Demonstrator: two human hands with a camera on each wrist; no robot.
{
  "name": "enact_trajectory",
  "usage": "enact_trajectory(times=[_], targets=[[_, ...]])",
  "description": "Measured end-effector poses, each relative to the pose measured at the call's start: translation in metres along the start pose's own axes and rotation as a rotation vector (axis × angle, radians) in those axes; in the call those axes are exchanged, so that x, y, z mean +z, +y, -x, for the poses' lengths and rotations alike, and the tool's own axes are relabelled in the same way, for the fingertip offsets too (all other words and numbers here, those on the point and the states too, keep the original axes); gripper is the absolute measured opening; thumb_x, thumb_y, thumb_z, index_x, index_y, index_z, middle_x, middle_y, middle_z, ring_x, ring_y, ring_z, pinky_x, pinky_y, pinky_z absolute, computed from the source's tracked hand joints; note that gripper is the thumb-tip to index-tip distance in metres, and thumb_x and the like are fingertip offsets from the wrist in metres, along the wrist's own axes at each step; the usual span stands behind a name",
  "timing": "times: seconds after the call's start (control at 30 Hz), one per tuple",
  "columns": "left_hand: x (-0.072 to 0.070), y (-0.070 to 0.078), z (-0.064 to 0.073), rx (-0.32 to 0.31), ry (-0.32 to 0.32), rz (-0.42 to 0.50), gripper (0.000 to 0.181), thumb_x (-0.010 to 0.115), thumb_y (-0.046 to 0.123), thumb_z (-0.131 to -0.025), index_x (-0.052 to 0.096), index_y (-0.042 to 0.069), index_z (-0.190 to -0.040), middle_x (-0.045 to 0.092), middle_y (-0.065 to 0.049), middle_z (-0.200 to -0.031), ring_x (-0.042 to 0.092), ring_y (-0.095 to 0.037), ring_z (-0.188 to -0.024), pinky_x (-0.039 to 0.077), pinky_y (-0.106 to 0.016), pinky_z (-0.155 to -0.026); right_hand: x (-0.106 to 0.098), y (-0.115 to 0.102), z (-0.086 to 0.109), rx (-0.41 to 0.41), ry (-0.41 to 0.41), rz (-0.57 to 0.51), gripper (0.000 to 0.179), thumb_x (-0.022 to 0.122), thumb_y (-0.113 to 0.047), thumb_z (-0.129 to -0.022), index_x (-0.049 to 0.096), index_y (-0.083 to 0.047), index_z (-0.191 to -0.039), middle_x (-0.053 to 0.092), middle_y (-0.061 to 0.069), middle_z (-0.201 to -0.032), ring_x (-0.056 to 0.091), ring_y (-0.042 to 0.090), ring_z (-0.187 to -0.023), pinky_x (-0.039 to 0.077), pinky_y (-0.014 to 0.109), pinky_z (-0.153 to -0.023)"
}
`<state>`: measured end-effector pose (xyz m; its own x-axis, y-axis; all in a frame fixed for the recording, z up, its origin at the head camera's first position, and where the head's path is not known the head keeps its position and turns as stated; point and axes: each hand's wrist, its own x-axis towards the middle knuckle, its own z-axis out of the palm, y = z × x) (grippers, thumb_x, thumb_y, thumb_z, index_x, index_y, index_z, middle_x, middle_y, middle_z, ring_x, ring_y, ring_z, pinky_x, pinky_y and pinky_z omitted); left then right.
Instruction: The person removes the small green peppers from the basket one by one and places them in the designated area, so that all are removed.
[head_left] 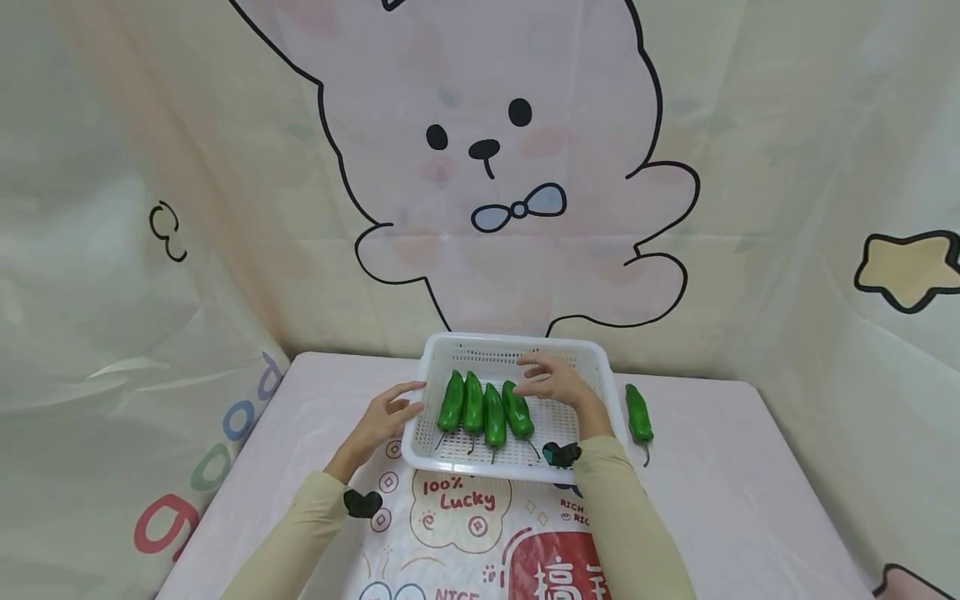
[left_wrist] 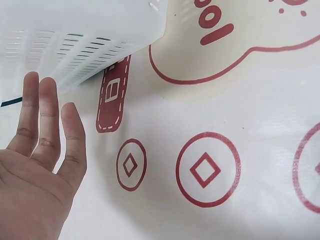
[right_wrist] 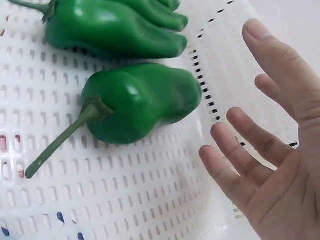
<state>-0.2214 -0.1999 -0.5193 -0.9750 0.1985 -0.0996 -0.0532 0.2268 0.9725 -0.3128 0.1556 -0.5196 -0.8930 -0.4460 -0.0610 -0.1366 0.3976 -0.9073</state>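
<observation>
A white plastic basket with slotted walls holds several green peppers lying side by side, stems toward the person. My left hand is at the basket's left side, its fingertips right at the wall; its fingers are extended in the left wrist view. Over the basket, my right hand hovers with fingers spread and nothing held. Nearest to it is the rightmost pepper in the basket, just beyond the fingertips in the right wrist view. Another green pepper lies on the table outside the basket, to the right.
The table carries a pale cover with red printed words and coin shapes. A printed cloth backdrop rises behind the table, and similar sheets hang at both sides. Dark wrist cameras sit at both sleeve cuffs.
</observation>
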Motion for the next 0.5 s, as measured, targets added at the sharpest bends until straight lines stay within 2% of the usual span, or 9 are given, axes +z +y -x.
enact_trajectory(times=[0.13,0.37,0.5], targets=[[0.001,0.007,0.005,0.005,-0.005,0.011,0.051,0.066,0.019,-0.101,0.050,0.008,-0.148,0.057,-0.027,-0.132,0.060,-0.044,-0.116,0.056,-0.053,-0.087,0.004,0.005,-0.002,0.033,-0.038,-0.009,0.072,0.084,-0.017,-0.087,0.049,-0.001,-0.148,0.049,0.031,-0.140,0.052,0.046,-0.124,0.055,0.056,-0.089],[0.000,0.004,0.004,0.012,0.002,0.026,0.050,0.066,0.018,-0.101,0.051,0.008,-0.148,0.058,-0.026,-0.130,0.061,-0.043,-0.115,0.057,-0.051,-0.085,0.009,0.013,-0.004,0.132,-0.055,-0.039,0.078,0.089,-0.018,-0.082,0.051,-0.009,-0.150,0.054,0.027,-0.135,0.059,0.037,-0.115,0.057,0.048,-0.086],[0.000,0.004,0.004,0.019,0.002,0.027,0.050,0.066,0.017,-0.101,0.051,0.007,-0.148,0.060,-0.025,-0.128,0.061,-0.042,-0.114,0.058,-0.051,-0.085,0.014,0.017,-0.006,0.159,-0.061,-0.085,0.080,0.089,-0.015,-0.080,0.050,-0.009,-0.150,0.053,0.025,-0.134,0.058,0.035,-0.114,0.058,0.048,-0.085]])
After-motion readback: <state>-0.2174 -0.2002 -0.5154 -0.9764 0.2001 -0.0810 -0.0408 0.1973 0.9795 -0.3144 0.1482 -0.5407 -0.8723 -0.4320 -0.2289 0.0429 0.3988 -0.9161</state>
